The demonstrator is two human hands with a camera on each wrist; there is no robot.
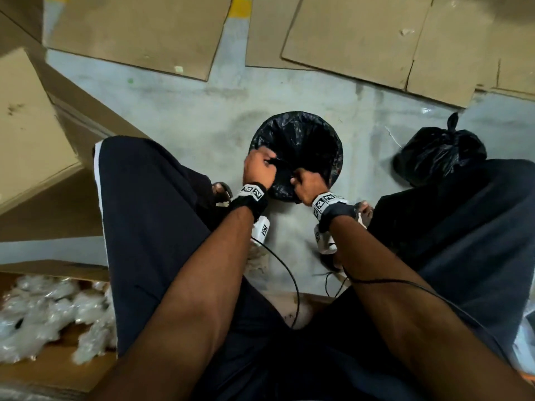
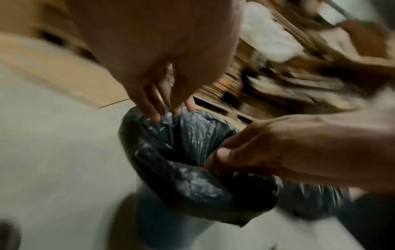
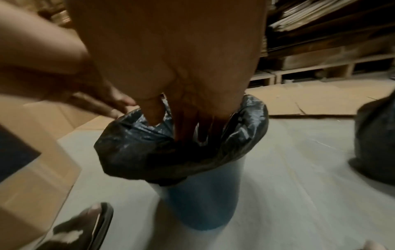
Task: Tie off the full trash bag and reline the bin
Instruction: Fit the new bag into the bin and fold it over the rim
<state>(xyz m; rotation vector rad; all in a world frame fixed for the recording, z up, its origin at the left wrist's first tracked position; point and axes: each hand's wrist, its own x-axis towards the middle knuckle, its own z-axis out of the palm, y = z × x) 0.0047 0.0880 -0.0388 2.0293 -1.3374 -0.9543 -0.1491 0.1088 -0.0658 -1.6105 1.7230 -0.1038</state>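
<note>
Grey concrete floor [image 1: 185,111], flat cardboard [image 1: 139,30] round it, pallets behind. Bin [image 3: 200,199], round, pale w/ blue band, stands on floor betw. the knees; crinkly black liner [image 1: 298,131] folded over rim. Left hand [image 1: 258,169] & right hand [image 1: 307,185] both pinch liner at near rim. Tied bag [image 1: 440,154], glossy, knotted, on floor at right.

The liner [image 1: 298,134] over the bin's rim is thin black plastic film, crinkled and glossy, catching pale highlights along its folds. The bin [image 3: 200,201] below it looks like smooth matt plastic, white and blue. The tied bag [image 1: 440,153] is the same shiny, wrinkled black film. Flattened cardboard [image 1: 139,33] is matt brown, scuffed. The floor [image 1: 179,111] is dull grey concrete, stained and rough-looking.
</note>
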